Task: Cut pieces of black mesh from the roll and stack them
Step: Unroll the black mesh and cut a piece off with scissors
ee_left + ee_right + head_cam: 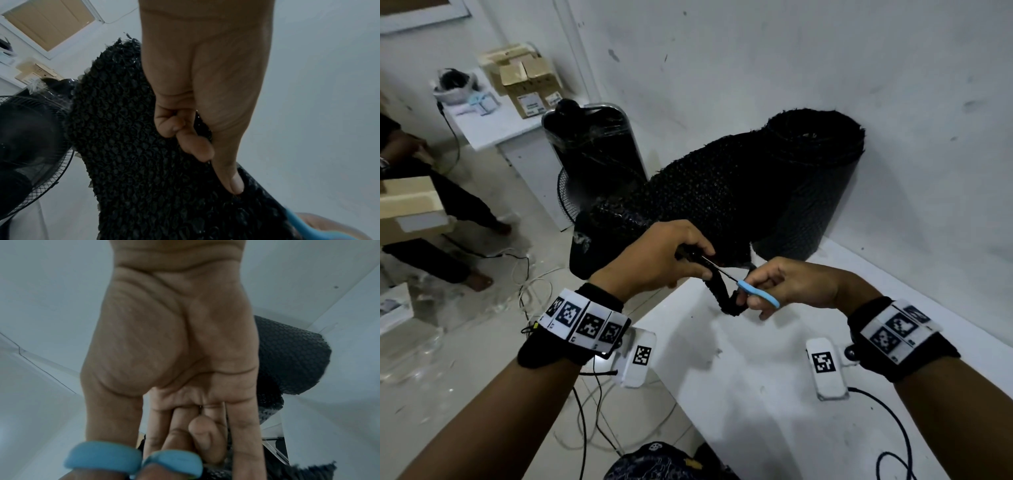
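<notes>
Black mesh (709, 195) runs from the roll (822, 164), which stands on the white tabletop (739, 370) at two o'clock from my hands, against the wall (756, 61). The loose sheet stretches toward nine o'clock and down to my left hand (654, 257). I see that hand's fingers (197, 142) curled over the mesh edge, with the thumb pressing the weave from the other side, so they are pinching the sheet. A narrow strip (726, 298) of mesh hangs between both hands, above the tabletop. My right hand (791, 284), at three o'clock from the left one, grips the scissors (753, 291) by their blue loops, thumb in one and fingers (205, 439) curled through the other. The thin blades point toward ten o'clock, into the mesh beside my left knuckles. How far apart the blades are, I cannot tell. Beyond the mesh, at eleven o'clock, a black fan (592, 150) stands on the floor. Cardboard boxes (527, 82) sit on a white table farther off.
</notes>
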Motion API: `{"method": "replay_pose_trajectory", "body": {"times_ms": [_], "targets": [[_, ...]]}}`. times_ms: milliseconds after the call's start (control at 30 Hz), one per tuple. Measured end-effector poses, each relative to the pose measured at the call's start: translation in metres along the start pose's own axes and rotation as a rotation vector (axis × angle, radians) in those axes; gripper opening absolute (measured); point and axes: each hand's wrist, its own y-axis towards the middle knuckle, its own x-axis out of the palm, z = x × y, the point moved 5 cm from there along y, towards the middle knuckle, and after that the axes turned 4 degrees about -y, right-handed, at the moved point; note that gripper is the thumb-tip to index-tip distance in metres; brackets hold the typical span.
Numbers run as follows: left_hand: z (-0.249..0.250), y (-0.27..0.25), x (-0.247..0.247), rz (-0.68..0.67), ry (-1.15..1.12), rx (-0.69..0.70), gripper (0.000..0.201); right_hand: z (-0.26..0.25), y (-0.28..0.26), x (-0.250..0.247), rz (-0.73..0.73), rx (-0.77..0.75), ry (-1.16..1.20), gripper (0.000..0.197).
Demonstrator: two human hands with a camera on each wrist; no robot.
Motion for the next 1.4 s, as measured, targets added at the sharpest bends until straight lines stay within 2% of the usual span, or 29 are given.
{"method": "replay_pose_trajectory", "body": {"times_ms": [200,467,600,700,767,1000,1400], "targets": [[0.0,0.003,0.006,0.008,0.061,0.05,0.02,-0.008,0.004,0.003,-0.004,0.002,0.0,0.021],[0.006,0.001,0.006,0.099,0.137,0.139,0.022,-0.013,0.005,0.004,-0.001,-0.018,0.003,0.028],[0.006,0.002,0.009,0.096,0.135,0.131,0.023,-0.018,0.007,0.004,0.01,-0.032,0.0,0.025],[0.007,-0.001,0.002,0.088,0.06,0.073,0.035,-0.014,0.005,0.002,0.016,-0.025,-0.014,0.032],[0.003,-0.004,-0.006,0.074,0.022,0.027,0.041,-0.012,0.003,0.001,0.005,-0.009,-0.027,0.029],[0.002,-0.007,-0.011,0.024,0.017,-0.003,0.018,-0.019,0.002,0.003,-0.045,0.002,-0.048,0.021],[0.005,-0.002,0.0,0.037,0.134,0.109,0.017,-0.026,0.004,0.005,-0.032,-0.003,-0.04,0.017]]}}
